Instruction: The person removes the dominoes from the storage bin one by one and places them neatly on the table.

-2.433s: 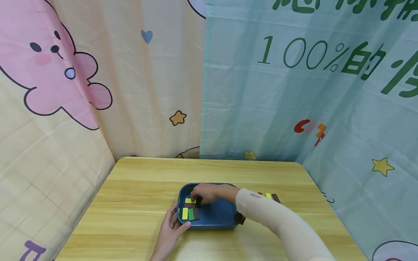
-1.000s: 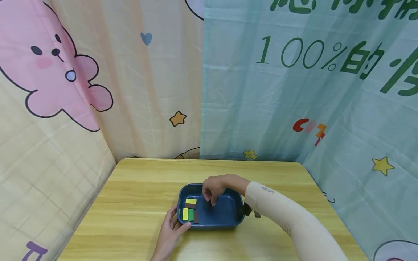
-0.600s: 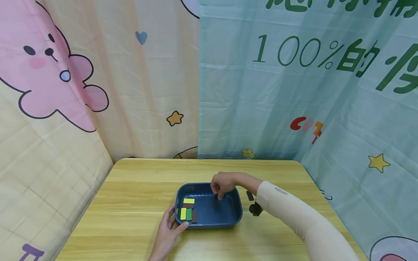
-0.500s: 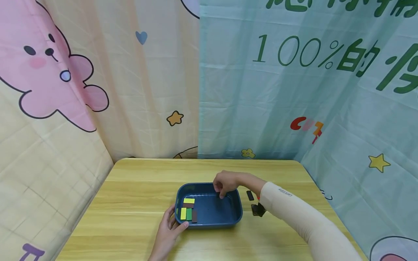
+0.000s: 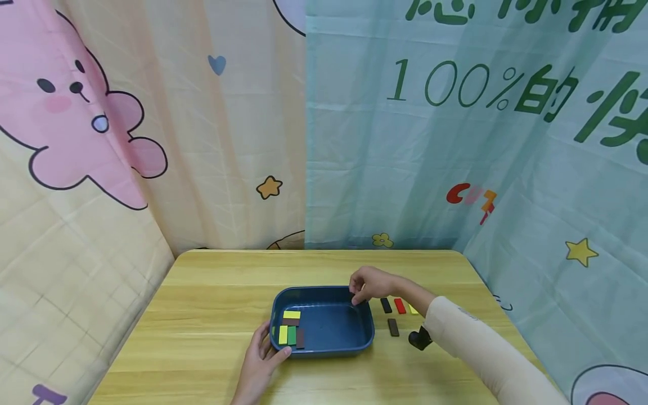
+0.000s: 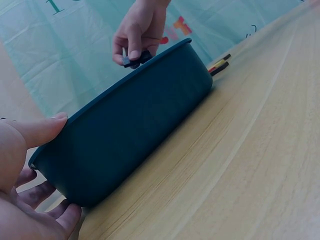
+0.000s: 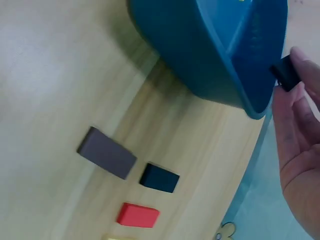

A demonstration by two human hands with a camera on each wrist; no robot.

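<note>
A blue tray (image 5: 334,354) stands on the table, with yellow, green (image 5: 291,336) and brown blocks lying flat at its left end. My left hand (image 5: 257,365) grips the tray's front left corner, thumb on the rim (image 6: 50,142). Over the back right corner of the tray, my right hand (image 5: 372,284) pinches a black block (image 7: 286,73) between thumb and fingers. To the right of the tray lie a black block (image 7: 159,178), a red block (image 7: 138,215), a brown block (image 7: 106,153) and a yellow one (image 5: 413,309), partly hidden by the sleeve.
A wooden table (image 5: 223,315) carries everything. Printed curtains (image 5: 243,140) hang behind and beside it. A dark object (image 5: 419,338), apparently the wrist camera, is under the right forearm.
My right hand has moved right, from the tray's left blocks to its back right corner. Blocks right of the tray have come into sight from behind the arm. My left hand stays on the tray.
</note>
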